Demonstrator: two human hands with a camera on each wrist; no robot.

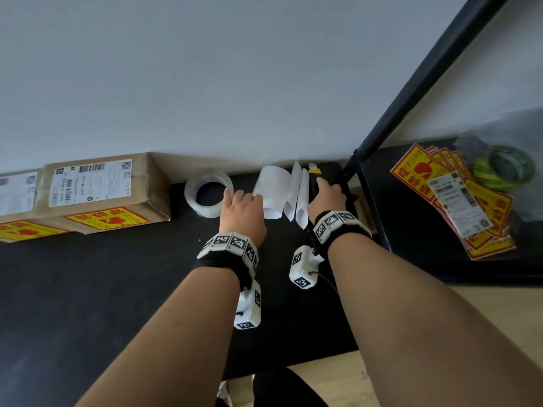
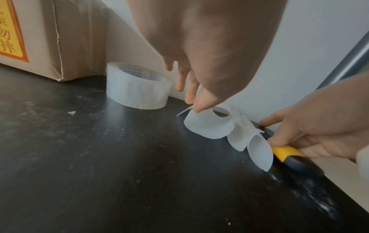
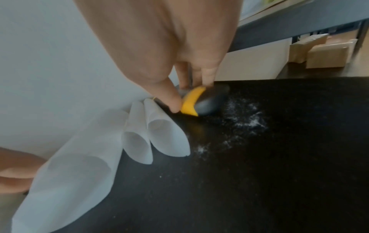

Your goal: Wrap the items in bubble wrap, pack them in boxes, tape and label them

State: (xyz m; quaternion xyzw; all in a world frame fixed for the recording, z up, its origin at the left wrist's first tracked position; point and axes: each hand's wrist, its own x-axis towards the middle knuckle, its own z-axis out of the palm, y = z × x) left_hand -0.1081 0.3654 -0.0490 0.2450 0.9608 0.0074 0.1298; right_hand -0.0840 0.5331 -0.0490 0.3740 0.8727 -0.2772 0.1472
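Utility knife (image 3: 196, 102), yellow and black, lies on the black table (image 1: 102, 289) by the wall, right hand (image 1: 327, 198) gripping it | left hand (image 1: 241, 212) pinches a curled white backing paper (image 2: 207, 124) | clear tape roll (image 1: 209, 193) just left | labelled cardboard box (image 1: 100, 192) beyond.

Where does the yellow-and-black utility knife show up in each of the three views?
Head: utility knife at upper centre, against the wall, under the right hand.
Left wrist: utility knife at right edge, gripped.
Right wrist: utility knife at centre, under the fingertips.
Shared landmark: the curled white paper backings beside it.
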